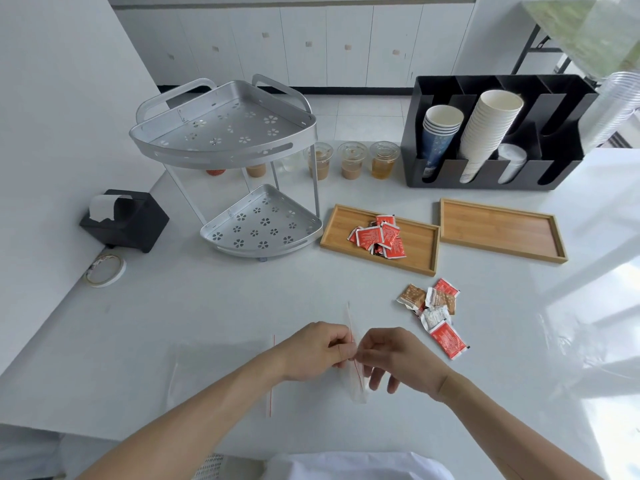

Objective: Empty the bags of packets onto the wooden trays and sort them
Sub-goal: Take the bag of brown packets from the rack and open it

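1. The left hand (317, 351) and right hand (394, 358) met over the glossy white table (173, 323), both pinching the red-striped mouth of a clear, limp plastic bag (355, 375) between fingertips.
2. A second clear bag (221, 375) lay flat on the table just left of the hands, its red seal line showing.
3. The near wooden tray (415, 258), rectangular with a raised rim and bamboo grain, held a heap of red foil packets (379, 237).
4. The far wooden tray (502, 230), of the same make, sat just beside it to the right.
5. A loose pile of packets (433, 313), brown, white and red, lay on the table in front of the near tray, apart from it.
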Tool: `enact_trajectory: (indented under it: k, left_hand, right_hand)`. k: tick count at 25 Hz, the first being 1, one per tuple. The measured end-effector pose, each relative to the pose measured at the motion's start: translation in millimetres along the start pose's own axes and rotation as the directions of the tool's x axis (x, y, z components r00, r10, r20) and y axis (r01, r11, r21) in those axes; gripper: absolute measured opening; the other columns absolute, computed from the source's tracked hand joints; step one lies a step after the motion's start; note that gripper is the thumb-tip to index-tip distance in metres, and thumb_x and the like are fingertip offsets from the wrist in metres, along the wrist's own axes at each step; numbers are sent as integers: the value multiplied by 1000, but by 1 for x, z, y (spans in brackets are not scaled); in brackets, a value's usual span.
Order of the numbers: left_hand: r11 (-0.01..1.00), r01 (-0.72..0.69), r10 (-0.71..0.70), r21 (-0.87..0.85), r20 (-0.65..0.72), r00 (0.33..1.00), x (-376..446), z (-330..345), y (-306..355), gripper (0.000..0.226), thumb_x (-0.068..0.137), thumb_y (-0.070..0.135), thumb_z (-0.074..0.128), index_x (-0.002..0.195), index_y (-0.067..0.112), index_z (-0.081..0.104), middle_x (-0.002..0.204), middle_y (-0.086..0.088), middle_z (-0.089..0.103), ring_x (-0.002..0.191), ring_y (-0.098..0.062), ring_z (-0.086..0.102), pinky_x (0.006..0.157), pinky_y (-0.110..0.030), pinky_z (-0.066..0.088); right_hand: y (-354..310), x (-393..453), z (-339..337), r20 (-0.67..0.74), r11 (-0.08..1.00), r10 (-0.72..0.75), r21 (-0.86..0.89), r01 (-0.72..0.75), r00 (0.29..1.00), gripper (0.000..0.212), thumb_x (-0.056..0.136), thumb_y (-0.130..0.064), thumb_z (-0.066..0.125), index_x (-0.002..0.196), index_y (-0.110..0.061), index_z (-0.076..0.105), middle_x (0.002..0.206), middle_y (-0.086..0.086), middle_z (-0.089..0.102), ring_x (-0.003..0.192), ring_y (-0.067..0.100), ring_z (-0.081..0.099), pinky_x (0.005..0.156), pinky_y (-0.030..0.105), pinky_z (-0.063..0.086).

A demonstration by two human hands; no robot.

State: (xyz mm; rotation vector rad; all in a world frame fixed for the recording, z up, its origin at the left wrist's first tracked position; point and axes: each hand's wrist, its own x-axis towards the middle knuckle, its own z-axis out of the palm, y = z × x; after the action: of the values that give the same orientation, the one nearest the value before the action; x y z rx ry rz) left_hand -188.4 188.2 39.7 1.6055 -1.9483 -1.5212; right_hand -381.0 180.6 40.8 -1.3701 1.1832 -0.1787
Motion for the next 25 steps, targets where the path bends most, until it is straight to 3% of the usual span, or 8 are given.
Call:
enact_trajectory:
  k: [2, 6, 14, 21, 25]
  left_hand:
    - [994, -18, 17, 111, 14, 1000, 2, -6, 6, 29, 95, 27, 51, 66, 32, 53, 65, 12, 57, 63, -6, 51, 65, -21, 41]
    - [986, -12, 13, 166, -3, 1000, 8, -15, 16, 29, 92, 28, 50, 64, 29, 55, 60, 13, 54, 57, -4, 45, 59, -22, 36]
    - [982, -29, 36, 185, -36, 999, 16, -12, 21, 34, 90, 21, 53, 58, 32, 50, 57, 14, 50, 55, -3, 45, 55, -20, 33]
    - [979, -75, 88, 187, -66, 994, 14, -11, 28, 22, 87, 21, 52, 65, 20, 56, 58, 10, 52, 56, -8, 44, 57, -27, 37]
    - [969, 18, 41, 246, -231, 972, 13, -29, 17, 24, 83, 21, 58, 60, 19, 52, 57, 7, 52, 61, -17, 50, 58, -27, 37]
  right_hand:
    - [-3, 0, 0, -20, 981, -80, -176, 75, 997, 18, 90, -25, 57, 76, -19, 66, 65, 0, 67, 58, 13, 65, 52, 22, 47]
    - [-4, 7, -2, -89, 954, -162, -267, 134, 983, 30, 90, -21, 52, 60, -25, 56, 54, -3, 59, 49, 8, 49, 56, 24, 43]
    - [-3, 11, -4, -148, 959, -175, -249, 135, 973, 34, 86, -15, 53, 52, -22, 53, 50, -2, 54, 47, 8, 40, 52, 22, 35]
    - [-10, 4, -8, -170, 951, -180, -283, 127, 969, 37, 83, -17, 55, 47, -24, 50, 47, -3, 52, 45, 6, 41, 51, 22, 35]
    - [-3, -1, -34, -367, 952, -130, -305, 13, 921, 32, 79, -27, 53, 49, -16, 46, 45, -5, 44, 44, 7, 37, 51, 30, 34]
